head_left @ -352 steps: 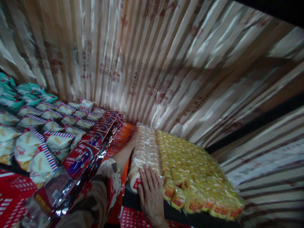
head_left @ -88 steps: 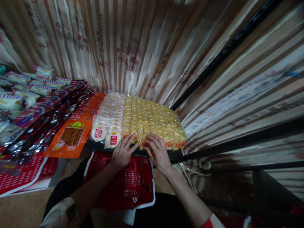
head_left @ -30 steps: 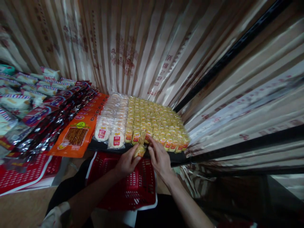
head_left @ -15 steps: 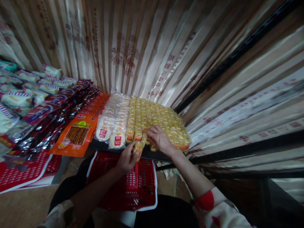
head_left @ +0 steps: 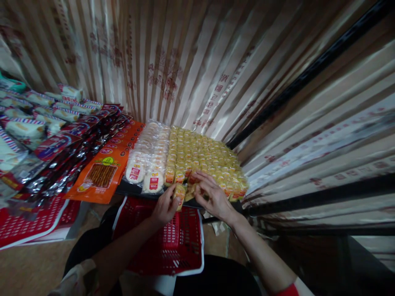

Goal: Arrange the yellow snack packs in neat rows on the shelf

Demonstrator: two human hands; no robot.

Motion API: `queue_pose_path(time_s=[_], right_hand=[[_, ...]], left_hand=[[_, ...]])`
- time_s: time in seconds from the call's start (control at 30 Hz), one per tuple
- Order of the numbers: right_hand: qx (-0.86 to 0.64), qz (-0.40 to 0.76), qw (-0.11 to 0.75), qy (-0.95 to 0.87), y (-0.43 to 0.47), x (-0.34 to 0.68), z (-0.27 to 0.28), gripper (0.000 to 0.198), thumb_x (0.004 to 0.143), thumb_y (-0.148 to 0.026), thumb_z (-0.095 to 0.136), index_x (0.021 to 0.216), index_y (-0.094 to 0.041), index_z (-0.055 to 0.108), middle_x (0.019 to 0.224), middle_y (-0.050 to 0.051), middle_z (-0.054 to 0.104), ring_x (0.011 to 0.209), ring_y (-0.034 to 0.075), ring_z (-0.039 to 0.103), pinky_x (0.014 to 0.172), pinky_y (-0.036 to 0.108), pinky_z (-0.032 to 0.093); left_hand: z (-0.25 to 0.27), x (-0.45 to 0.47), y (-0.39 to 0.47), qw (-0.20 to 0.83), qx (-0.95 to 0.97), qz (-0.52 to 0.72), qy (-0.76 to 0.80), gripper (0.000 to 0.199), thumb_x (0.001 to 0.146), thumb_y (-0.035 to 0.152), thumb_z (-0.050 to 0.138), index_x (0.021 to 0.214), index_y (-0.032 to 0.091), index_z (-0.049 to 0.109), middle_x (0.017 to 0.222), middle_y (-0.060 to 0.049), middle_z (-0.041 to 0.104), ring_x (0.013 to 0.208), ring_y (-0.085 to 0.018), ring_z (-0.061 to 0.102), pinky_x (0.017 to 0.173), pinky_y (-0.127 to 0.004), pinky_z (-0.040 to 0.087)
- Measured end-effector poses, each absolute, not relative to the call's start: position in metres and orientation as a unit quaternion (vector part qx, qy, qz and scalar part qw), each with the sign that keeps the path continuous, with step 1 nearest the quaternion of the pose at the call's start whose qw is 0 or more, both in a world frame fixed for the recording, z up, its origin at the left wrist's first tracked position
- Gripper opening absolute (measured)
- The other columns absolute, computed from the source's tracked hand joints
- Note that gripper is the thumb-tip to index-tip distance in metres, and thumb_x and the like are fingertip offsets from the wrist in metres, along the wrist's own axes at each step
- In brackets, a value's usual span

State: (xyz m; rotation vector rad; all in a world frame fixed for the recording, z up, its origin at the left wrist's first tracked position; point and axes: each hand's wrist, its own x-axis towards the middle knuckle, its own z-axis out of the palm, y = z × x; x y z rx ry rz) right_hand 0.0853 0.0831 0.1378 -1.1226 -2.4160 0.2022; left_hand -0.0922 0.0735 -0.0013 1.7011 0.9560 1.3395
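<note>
My left hand (head_left: 166, 209) pinches a small yellow snack packet (head_left: 179, 195) between thumb and fingers, just over the front edge of the shelf. Curled beside it, my right hand (head_left: 213, 196) has its fingertips on another yellow packet (head_left: 191, 190), partly hidden and blurred. Behind both hands stand tight rows of the same yellow packets (head_left: 212, 154), with a gap in the front where my right fingers are. Clear-wrapped white round crackers (head_left: 153, 181) lie in rows to the left of them.
Left of the crackers lie an orange snack bag (head_left: 101, 176), dark shiny packs (head_left: 69, 146) and striped white packets (head_left: 26, 131). A red basket (head_left: 160, 255) sits below the shelf by my legs. Another red basket (head_left: 37, 222) is at left. A pleated curtain (head_left: 185, 61) hangs behind.
My right hand has drawn back from the row, toward me and slightly right, with fingers more curled. My left hand stays nearly in place with its packet.
</note>
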Motion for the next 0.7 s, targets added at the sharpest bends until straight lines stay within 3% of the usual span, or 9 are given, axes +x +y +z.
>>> queue_pose_path(time_s=[0.1,0.2,0.4,0.6,0.7], right_hand=[[-0.477,0.085,0.259,-0.836,0.067,0.090,0.131,0.007,0.085,-0.020,0.049,0.079,-0.022,0.050,0.100,0.006,0.064,0.101,0.019,0.057,0.087,0.035,0.047],[-0.544,0.062,0.255,-0.797,0.059,0.093,0.122,0.009,0.087,-0.028,0.049,0.081,-0.022,0.052,0.081,0.003,0.063,0.078,0.016,0.060,0.073,0.029,0.048],[-0.622,0.058,0.230,-0.746,0.058,0.086,0.107,0.020,0.088,-0.040,0.048,0.091,-0.021,0.054,0.079,0.004,0.066,0.069,0.017,0.063,0.064,0.027,0.048],[-0.606,0.080,0.228,-0.758,0.065,0.068,0.106,0.018,0.089,-0.037,0.047,0.087,-0.020,0.052,0.075,0.003,0.064,0.063,0.015,0.060,0.059,0.025,0.045],[-0.590,0.095,0.240,-0.765,0.069,0.063,0.107,0.016,0.088,-0.036,0.048,0.085,-0.021,0.052,0.073,0.003,0.062,0.065,0.016,0.060,0.061,0.026,0.046]], left_hand=[[-0.001,-0.092,0.074,0.378,0.670,0.517,0.376,0.046,0.092,0.037,0.041,0.131,0.014,0.040,0.119,-0.015,0.060,0.114,-0.025,0.056,0.098,-0.042,0.046],[0.001,-0.093,0.073,0.364,0.690,0.513,0.357,0.044,0.092,0.033,0.040,0.132,0.014,0.039,0.122,-0.015,0.058,0.114,-0.025,0.056,0.098,-0.042,0.046],[0.010,-0.097,0.068,0.319,0.751,0.479,0.324,0.046,0.092,0.026,0.040,0.136,0.015,0.032,0.133,-0.014,0.050,0.122,-0.022,0.049,0.103,-0.038,0.041],[0.012,-0.091,0.067,0.330,0.753,0.433,0.368,0.061,0.084,0.032,0.052,0.139,0.018,0.028,0.137,-0.012,0.046,0.125,-0.023,0.046,0.105,-0.039,0.039],[0.011,-0.087,0.068,0.348,0.726,0.436,0.402,0.065,0.080,0.026,0.054,0.139,0.018,0.028,0.139,-0.011,0.044,0.126,-0.022,0.045,0.105,-0.040,0.038]])
